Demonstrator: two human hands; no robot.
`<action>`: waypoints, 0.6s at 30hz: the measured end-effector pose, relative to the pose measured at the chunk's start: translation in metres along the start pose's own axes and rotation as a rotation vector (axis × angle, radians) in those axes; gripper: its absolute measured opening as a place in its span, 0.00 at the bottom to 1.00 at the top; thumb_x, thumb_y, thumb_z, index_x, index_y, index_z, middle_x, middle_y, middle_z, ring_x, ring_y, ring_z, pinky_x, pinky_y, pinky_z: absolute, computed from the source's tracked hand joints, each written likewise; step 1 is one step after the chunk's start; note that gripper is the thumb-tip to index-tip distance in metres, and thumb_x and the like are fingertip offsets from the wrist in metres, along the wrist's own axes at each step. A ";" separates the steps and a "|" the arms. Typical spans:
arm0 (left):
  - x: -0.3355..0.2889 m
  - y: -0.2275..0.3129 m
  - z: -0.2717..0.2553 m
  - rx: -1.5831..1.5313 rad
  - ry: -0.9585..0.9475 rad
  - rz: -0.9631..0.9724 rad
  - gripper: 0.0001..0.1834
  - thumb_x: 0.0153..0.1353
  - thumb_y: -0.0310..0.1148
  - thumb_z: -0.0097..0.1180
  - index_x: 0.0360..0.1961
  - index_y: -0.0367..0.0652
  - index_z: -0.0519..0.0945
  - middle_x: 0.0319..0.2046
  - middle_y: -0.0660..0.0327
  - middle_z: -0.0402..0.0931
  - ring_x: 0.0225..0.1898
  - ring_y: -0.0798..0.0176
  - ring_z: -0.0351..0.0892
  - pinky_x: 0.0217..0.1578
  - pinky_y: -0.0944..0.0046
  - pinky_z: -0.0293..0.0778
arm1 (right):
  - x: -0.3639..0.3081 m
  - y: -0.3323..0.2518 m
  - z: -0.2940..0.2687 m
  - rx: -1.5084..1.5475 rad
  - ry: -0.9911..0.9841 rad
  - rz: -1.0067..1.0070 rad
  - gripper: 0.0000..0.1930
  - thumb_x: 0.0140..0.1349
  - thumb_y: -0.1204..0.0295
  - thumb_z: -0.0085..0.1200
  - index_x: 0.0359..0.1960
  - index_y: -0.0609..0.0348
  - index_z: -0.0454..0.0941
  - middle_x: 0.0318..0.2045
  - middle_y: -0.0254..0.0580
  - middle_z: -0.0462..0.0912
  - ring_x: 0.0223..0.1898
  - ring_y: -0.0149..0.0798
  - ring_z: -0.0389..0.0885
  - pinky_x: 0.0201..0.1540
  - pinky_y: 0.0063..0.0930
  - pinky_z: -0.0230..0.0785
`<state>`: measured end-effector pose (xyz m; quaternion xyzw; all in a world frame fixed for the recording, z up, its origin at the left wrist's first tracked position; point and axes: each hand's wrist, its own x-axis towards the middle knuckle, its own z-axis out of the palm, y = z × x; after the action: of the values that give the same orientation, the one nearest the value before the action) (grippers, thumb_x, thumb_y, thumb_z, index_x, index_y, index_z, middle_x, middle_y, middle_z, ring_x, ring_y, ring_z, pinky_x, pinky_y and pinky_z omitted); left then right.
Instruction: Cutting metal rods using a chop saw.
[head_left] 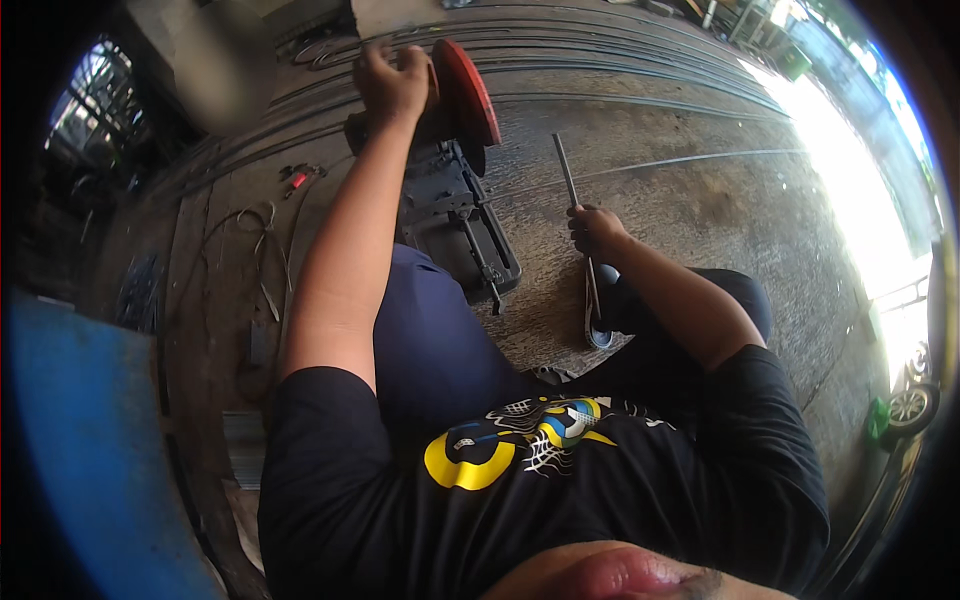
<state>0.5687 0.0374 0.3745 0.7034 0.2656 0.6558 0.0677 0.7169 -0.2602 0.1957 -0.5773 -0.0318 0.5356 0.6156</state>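
Note:
A cut-off saw with a red round guard (467, 95) and a dark metal base (450, 240) stands on the floor in front of me, slightly left. My left hand (392, 85) is stretched out to the top of the saw, fingers curled beside the guard; the part it grips is mostly hidden behind the hand. In my right hand (598, 232) is a thin grey metal bar (564, 165), wrapped by closed fingers. The bar slants upward away from me, apart from the saw, and its lower end comes down near my sandalled foot (599, 338).
Long metal rods (640, 60) lie across the floor beyond the saw. To the left are a loose cable (265, 235) and a small red item (298, 180). A blue panel (85, 430) stands close on my left. A wheel (910, 408) is at the far right.

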 end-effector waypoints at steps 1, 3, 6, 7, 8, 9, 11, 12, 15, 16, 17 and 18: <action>0.000 -0.009 0.005 0.044 -0.019 -0.086 0.27 0.46 0.43 0.64 0.42 0.34 0.75 0.40 0.48 0.76 0.42 0.51 0.76 0.44 0.55 0.71 | 0.001 0.009 -0.004 -0.023 0.096 0.013 0.16 0.69 0.58 0.39 0.43 0.57 0.72 0.20 0.33 0.67 0.18 0.29 0.63 0.18 0.26 0.58; 0.001 -0.026 0.007 -0.027 -0.225 -0.324 0.33 0.48 0.47 0.61 0.49 0.33 0.69 0.48 0.39 0.68 0.51 0.41 0.69 0.53 0.49 0.66 | 0.010 0.023 -0.011 0.075 0.079 0.029 0.18 0.69 0.55 0.38 0.41 0.56 0.73 0.20 0.33 0.67 0.18 0.30 0.62 0.18 0.25 0.57; -0.001 -0.040 0.005 -0.183 -0.350 -0.792 0.35 0.51 0.49 0.59 0.52 0.32 0.67 0.50 0.42 0.69 0.50 0.45 0.72 0.47 0.52 0.71 | 0.033 0.035 -0.020 0.155 -0.012 0.050 0.22 0.69 0.51 0.35 0.39 0.56 0.73 0.19 0.31 0.66 0.17 0.30 0.62 0.17 0.25 0.55; 0.002 -0.041 0.003 -0.322 -0.403 -0.980 0.35 0.52 0.50 0.59 0.51 0.31 0.67 0.48 0.44 0.71 0.49 0.49 0.74 0.45 0.53 0.73 | 0.044 0.037 -0.019 0.179 -0.021 0.063 0.23 0.69 0.49 0.34 0.38 0.55 0.73 0.18 0.30 0.66 0.17 0.30 0.61 0.17 0.25 0.54; 0.004 -0.040 0.002 -0.306 -0.385 -0.971 0.35 0.52 0.50 0.59 0.51 0.31 0.67 0.48 0.44 0.71 0.49 0.49 0.74 0.45 0.53 0.73 | 0.053 0.040 -0.020 0.192 -0.023 0.087 0.21 0.68 0.50 0.37 0.36 0.54 0.74 0.17 0.30 0.66 0.17 0.30 0.63 0.18 0.27 0.54; 0.007 -0.037 0.002 -0.372 -0.439 -0.933 0.32 0.54 0.50 0.57 0.50 0.32 0.69 0.46 0.47 0.73 0.46 0.53 0.75 0.43 0.55 0.75 | 0.063 0.040 -0.021 0.200 -0.100 0.087 0.21 0.68 0.50 0.37 0.36 0.54 0.74 0.17 0.30 0.66 0.17 0.30 0.63 0.18 0.27 0.54; 0.016 -0.030 0.003 -0.402 -0.497 -0.884 0.30 0.56 0.50 0.56 0.48 0.33 0.71 0.43 0.50 0.75 0.43 0.57 0.77 0.40 0.57 0.76 | 0.080 0.051 -0.018 0.081 0.012 0.109 0.19 0.68 0.52 0.38 0.34 0.54 0.72 0.15 0.26 0.60 0.16 0.29 0.58 0.18 0.26 0.50; 0.019 -0.026 0.004 -0.509 -0.536 -0.924 0.26 0.58 0.49 0.54 0.46 0.35 0.73 0.39 0.53 0.76 0.40 0.59 0.78 0.38 0.58 0.76 | 0.086 0.056 -0.017 0.015 -0.008 0.060 0.19 0.68 0.53 0.39 0.33 0.55 0.73 0.17 0.27 0.63 0.18 0.28 0.60 0.20 0.25 0.52; 0.029 -0.015 0.013 -0.561 -0.550 -1.058 0.18 0.61 0.46 0.51 0.39 0.41 0.77 0.30 0.60 0.78 0.31 0.62 0.80 0.34 0.60 0.78 | 0.101 0.070 -0.015 -0.125 -0.038 0.001 0.19 0.67 0.53 0.41 0.36 0.56 0.76 0.18 0.29 0.67 0.19 0.29 0.63 0.21 0.25 0.56; 0.036 -0.013 0.017 -0.606 -0.647 -1.127 0.18 0.61 0.46 0.51 0.39 0.42 0.77 0.31 0.60 0.78 0.31 0.62 0.80 0.34 0.60 0.78 | 0.105 0.072 -0.013 -0.111 -0.074 0.014 0.19 0.67 0.53 0.41 0.36 0.56 0.76 0.18 0.29 0.67 0.19 0.29 0.63 0.21 0.25 0.56; 0.041 -0.013 0.020 -0.615 -0.728 -1.192 0.18 0.60 0.46 0.51 0.39 0.42 0.77 0.31 0.60 0.78 0.32 0.61 0.80 0.35 0.60 0.78 | 0.107 0.074 -0.012 -0.123 -0.127 0.025 0.19 0.67 0.53 0.41 0.36 0.57 0.76 0.18 0.29 0.67 0.19 0.29 0.62 0.22 0.25 0.56; 0.044 -0.013 0.023 -0.596 -0.806 -1.251 0.17 0.60 0.45 0.52 0.40 0.40 0.76 0.34 0.58 0.78 0.33 0.58 0.79 0.36 0.59 0.79 | 0.108 0.077 -0.012 -0.137 -0.157 0.032 0.20 0.68 0.53 0.40 0.37 0.57 0.76 0.18 0.29 0.66 0.19 0.28 0.62 0.22 0.25 0.56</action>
<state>0.5866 0.0747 0.4046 0.5589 0.3796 0.2352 0.6988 0.7225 -0.2117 0.0719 -0.5746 -0.1072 0.5853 0.5619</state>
